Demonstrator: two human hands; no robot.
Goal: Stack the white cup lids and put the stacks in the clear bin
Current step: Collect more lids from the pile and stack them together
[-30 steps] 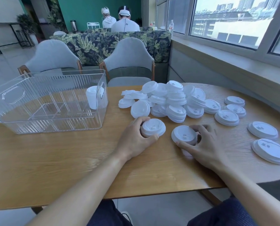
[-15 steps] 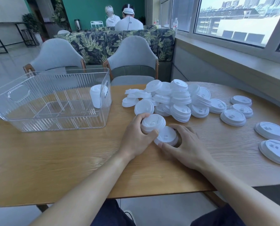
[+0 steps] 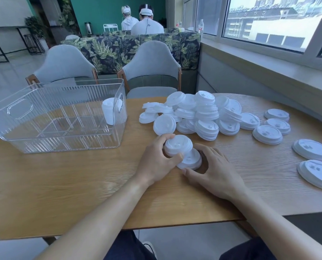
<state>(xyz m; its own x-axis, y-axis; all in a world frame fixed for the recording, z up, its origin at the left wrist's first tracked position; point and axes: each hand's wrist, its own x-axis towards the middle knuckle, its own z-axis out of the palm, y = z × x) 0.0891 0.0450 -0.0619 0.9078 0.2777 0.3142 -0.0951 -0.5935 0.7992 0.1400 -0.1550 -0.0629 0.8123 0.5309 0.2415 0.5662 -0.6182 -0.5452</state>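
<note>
My left hand [image 3: 157,160] grips a short stack of white lids [image 3: 178,145], lifted and tilted just above the table. Under its right edge lies a single white lid [image 3: 191,159], which my right hand [image 3: 211,168] holds with curled fingers and thumb. The two lids overlap. Behind them a pile of white lids [image 3: 197,115] covers the middle of the table. The clear bin [image 3: 58,117] stands at the left with one stack of lids [image 3: 109,113] in its right end.
Loose lids [image 3: 267,134] lie to the right of the pile, and larger lids [image 3: 311,149] near the right edge. Two grey chairs [image 3: 150,72] stand behind the wooden table [image 3: 62,181]. Two people sit far back.
My right hand has slid its lid leftward until it sits under the edge of the stack in my left hand. My left hand has lifted its stack a little.
</note>
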